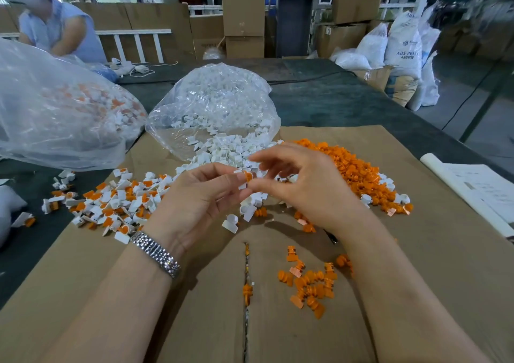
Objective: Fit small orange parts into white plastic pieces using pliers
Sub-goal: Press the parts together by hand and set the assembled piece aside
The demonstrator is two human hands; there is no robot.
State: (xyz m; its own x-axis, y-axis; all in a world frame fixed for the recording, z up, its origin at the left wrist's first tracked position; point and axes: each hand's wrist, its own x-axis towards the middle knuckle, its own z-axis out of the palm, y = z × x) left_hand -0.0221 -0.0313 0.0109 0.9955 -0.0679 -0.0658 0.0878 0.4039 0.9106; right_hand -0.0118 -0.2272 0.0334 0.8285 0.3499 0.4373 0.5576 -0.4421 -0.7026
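Up above the cardboard (417, 279), both hands meet at chest height. Left hand (200, 195), palm turned toward the camera and wrist bent back, pinches a white piece (241, 179) between thumb and fingertips; a watch (155, 252) sits on that wrist. Right hand (300, 184) arches over from the right, its thumb and forefinger closed on the orange part (248, 176) seated in the white piece, the other fingers spread loosely. Just behind lie white pieces spilling from a bag (214, 106); orange parts (356, 173) are heaped at right.
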